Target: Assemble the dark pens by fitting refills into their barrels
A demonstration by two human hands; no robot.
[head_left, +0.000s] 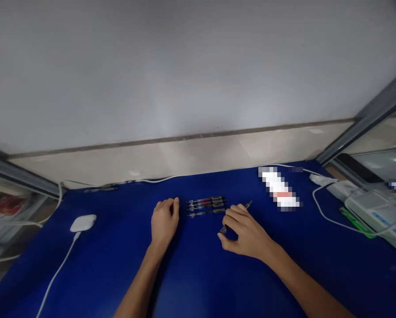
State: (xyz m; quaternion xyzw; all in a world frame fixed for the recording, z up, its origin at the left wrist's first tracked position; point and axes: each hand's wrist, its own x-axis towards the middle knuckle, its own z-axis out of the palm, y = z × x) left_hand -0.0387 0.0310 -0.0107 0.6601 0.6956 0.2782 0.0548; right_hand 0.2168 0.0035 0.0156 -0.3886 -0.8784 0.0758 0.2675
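On the blue tabletop, several clear-barrelled pens (204, 206) with dark grips lie side by side in a row between my hands. One of them shows a red part. My right hand (244, 227) is closed around another dark pen (249, 204), which sticks out past the knuckles, its other end showing near the thumb. That pen lies slanted, just right of the row. To the left of the row rests my left hand (165, 219), with its fingers curled in and the thumb side toward the pens. No object shows in it.
A white earbud case (83, 223) with a cable sits at left. More pens (101, 188) lie along the back edge by the wall. At back right is a blurred-out phone-like object (279, 187). A white power strip (373, 207), cables and a green item (359, 223) lie far right.
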